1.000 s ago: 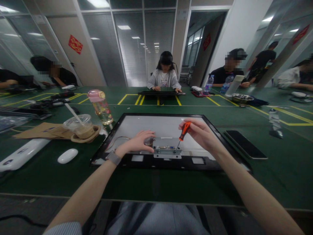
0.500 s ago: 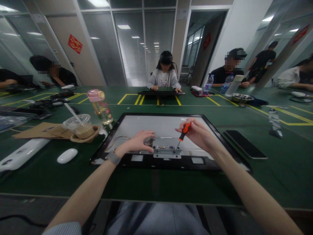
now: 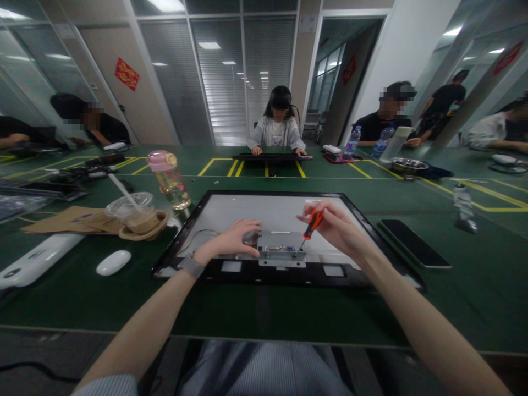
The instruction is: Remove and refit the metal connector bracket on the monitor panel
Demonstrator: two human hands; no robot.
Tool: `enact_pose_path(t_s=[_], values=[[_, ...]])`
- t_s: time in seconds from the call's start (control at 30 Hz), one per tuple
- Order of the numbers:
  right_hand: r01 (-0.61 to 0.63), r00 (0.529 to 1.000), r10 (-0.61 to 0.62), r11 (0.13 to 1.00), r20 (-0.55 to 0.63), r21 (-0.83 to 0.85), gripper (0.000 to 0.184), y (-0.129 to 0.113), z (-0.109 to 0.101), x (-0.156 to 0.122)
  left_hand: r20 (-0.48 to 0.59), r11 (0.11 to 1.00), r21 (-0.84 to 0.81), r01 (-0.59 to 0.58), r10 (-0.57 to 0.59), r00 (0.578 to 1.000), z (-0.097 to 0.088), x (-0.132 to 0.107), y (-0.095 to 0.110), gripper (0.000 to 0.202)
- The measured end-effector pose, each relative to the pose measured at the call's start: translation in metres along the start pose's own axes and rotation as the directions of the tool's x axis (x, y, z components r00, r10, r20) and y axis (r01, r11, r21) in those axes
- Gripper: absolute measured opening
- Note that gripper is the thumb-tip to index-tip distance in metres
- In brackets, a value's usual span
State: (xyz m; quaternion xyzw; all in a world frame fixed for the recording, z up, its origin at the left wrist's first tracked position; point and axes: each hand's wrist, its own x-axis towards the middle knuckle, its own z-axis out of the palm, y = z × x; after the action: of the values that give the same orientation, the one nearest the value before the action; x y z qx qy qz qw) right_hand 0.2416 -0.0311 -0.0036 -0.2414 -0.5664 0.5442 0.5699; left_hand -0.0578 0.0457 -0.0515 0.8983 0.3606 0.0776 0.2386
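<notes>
A black-framed monitor (image 3: 247,275) lies face down on the green table, its pale back panel up. A small grey metal box (image 3: 281,248) with ports sits near its front edge. My right hand (image 3: 336,226) is closed round an orange-handled screwdriver (image 3: 312,224), whose tip touches the box's right end. My left hand (image 3: 234,240) rests on the panel with fingers curled against the box's left side, a watch on the wrist.
A white mouse (image 3: 114,262), a plastic cup with straw (image 3: 131,212) on brown paper and a pink-lidded bottle (image 3: 170,180) stand to the left. A black phone (image 3: 413,250) lies right of the monitor. Other people sit at the far side and ends of the table.
My right hand has turned the screwdriver slightly, its fingers shifting on the handle. My left hand has stayed put.
</notes>
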Motion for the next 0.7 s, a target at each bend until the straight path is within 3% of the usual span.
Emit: enact_pose_path(t_s=[0.3,0.47,0.7], values=[[-0.025,1.000,0.025,0.999,0.008,-0.026,0.017,0.0004,-0.0033,-0.0001,0.001,1.000,0.000,-0.013,0.013,1.000,0.0019,0.0010,-0.0050,0.079],[0.027,0.999,-0.026,0.999,0.025,-0.039,0.013,-0.0016,-0.0033,0.0002,0.006,1.000,-0.005,-0.008,0.008,1.000,0.0014,0.0002,-0.0041,0.079],[-0.022,0.999,0.023,0.999,0.034,-0.032,0.019,-0.0004,-0.0049,-0.0015,0.028,1.000,-0.009,0.023,-0.023,0.999,-0.0012,-0.0010,0.0007,0.077]])
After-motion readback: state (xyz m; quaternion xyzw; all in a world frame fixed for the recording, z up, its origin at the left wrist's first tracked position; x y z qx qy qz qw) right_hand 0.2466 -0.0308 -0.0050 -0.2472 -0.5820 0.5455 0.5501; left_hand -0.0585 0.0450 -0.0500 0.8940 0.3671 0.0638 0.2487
